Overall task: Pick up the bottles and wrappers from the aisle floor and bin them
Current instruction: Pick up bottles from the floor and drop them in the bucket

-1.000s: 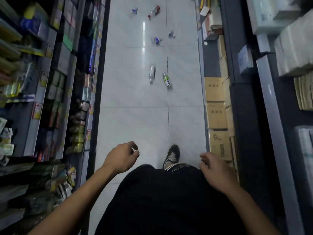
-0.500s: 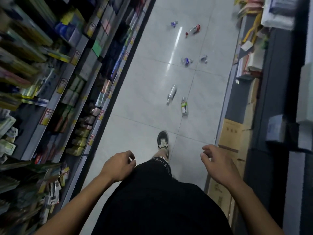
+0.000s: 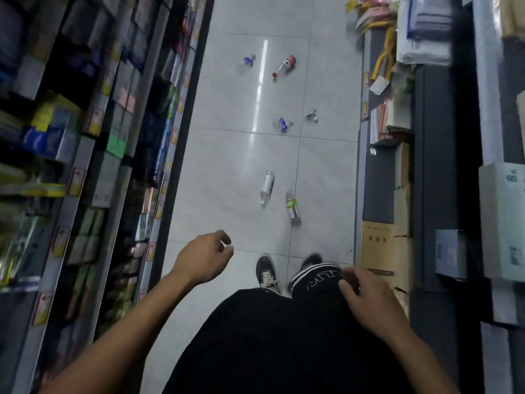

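Note:
Litter lies along the white tiled aisle floor (image 3: 227, 172). Nearest are a clear bottle (image 3: 267, 186) and a green-labelled bottle (image 3: 292, 208), both on their sides. Farther off lie a crumpled blue wrapper (image 3: 282, 124), a small wrapper (image 3: 312, 115), a red-capped bottle (image 3: 284, 65) and another blue-labelled piece (image 3: 247, 62). My left hand (image 3: 205, 257) hangs loosely curled and empty, short of the near bottles. My right hand (image 3: 369, 300) hovers over my right thigh, fingers apart, holding nothing. No bin is in view.
Stocked shelves (image 3: 93, 155) line the left side of the aisle. On the right stand a dark shelf unit (image 3: 437, 177), cardboard boxes (image 3: 377, 245) and stacked goods. My two shoes (image 3: 266, 271) are on the tiles just behind the near bottles.
I have stepped forward down the aisle, the view swinging back toward straight. The near bottles are closer to my feet. Both hands stay empty; the right hand dropped toward my thigh.

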Tool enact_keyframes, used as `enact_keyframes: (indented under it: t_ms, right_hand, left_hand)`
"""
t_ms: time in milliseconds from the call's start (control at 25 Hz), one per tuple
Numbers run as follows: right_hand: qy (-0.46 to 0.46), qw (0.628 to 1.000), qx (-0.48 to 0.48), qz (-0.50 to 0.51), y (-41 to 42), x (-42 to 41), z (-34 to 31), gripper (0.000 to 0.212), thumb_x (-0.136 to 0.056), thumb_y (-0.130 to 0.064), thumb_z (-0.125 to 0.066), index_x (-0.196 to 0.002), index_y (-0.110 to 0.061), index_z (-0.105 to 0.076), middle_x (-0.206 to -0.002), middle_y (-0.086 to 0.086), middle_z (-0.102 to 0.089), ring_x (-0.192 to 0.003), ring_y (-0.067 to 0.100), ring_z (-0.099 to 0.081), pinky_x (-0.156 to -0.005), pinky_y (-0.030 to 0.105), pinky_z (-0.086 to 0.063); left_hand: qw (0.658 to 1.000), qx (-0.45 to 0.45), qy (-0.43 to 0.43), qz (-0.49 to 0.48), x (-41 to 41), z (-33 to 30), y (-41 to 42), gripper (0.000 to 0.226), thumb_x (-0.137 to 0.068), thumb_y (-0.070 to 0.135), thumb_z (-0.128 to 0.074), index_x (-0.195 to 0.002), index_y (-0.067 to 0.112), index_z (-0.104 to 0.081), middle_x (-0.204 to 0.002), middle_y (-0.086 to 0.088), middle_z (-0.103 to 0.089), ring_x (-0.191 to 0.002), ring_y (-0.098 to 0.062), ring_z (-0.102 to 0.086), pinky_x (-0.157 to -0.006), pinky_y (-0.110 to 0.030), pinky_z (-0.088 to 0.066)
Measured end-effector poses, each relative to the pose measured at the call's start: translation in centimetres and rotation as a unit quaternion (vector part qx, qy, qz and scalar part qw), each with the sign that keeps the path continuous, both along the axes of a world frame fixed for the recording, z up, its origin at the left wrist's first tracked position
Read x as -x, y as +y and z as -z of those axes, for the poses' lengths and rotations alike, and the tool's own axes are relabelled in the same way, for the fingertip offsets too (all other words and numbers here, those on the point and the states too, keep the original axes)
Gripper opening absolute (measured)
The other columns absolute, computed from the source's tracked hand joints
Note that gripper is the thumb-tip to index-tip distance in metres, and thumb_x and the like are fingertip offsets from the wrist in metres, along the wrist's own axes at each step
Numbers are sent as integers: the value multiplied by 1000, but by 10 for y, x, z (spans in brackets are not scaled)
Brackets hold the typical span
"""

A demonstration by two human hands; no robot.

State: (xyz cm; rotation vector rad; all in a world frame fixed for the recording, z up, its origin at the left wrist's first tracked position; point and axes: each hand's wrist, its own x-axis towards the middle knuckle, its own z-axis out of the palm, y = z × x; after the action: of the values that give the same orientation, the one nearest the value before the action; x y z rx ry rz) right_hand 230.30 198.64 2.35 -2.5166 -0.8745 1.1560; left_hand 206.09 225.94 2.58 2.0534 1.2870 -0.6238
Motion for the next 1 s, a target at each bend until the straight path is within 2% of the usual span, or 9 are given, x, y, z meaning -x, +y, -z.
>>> enact_keyframes:
  t_ms: [200, 440, 640, 720, 800, 920, 1000]
  right_hand:
    - [22, 999, 0, 36, 48, -89, 20, 26, -98, -36, -60, -122, -26, -64, -105, -14, -64, -95, 7, -61, -82, 31, -53]
    - [36, 999, 14, -31, 139, -194, 38, 23, -99, -37, -58, -118, -27, -65, -101, -13, -66, -92, 8, -61, -81, 34, -54]
    - [61, 992, 60, -94, 222, -221, 95, 29, -96, -38, -56, -120, -26, -64, -105, -9, -67, -95, 12, -62, -84, 38, -56]
    - [76, 989, 86, -92, 250, -215, 139, 28, -94, -38, -55, -118, -26, -65, -105, -7, -68, -95, 14, -63, -84, 40, -56]
    - [87, 986, 117, -86, 275, -203, 206, 26, -94, -36, -54, -116, -26, -65, -107, -6, -68, -96, 16, -64, -84, 40, -55]
    - [96, 977, 165, -91, 298, -173, 329, 22, -94, -33, -54, -112, -23, -64, -108, 1, -69, -97, 23, -63, -81, 39, -54]
    - [106, 972, 194, -74, 303, -151, 426, 28, -93, -32, -55, -118, -21, -63, -115, 7, -68, -102, 27, -63, -82, 38, -54]
  left_hand:
    - [1000, -20, 2, 4, -90, 3, 67, 27, -96, 44, -50, -115, 31, -64, -103, 12, -73, -92, -17, -67, -84, -39, -58]
    - [999, 5, 37, -40, -154, 9, 97, 28, -96, 45, -48, -115, 33, -63, -103, 13, -73, -91, -15, -66, -82, -37, -57]
    - [997, 39, 43, -44, -183, 57, 136, 30, -94, 48, -48, -113, 32, -65, -101, 12, -73, -91, -16, -66, -79, -36, -56]
    - [996, 64, 45, -33, -192, 98, 159, 39, -88, 56, -42, -111, 33, -64, -99, 13, -71, -90, -16, -65, -78, -37, -56]
    - [995, 89, 46, -22, -199, 166, 185, 41, -84, 58, -39, -107, 34, -62, -97, 14, -71, -90, -16, -66, -76, -37, -55]
    - [994, 100, 50, -5, -209, 294, 216, 26, -92, 45, -48, -108, 32, -63, -103, 10, -72, -92, -19, -66, -70, -33, -49]
    - [992, 112, 50, -14, -217, 397, 221, 26, -92, 40, -51, -111, 29, -64, -108, 5, -72, -94, -21, -65, -72, -32, -47]
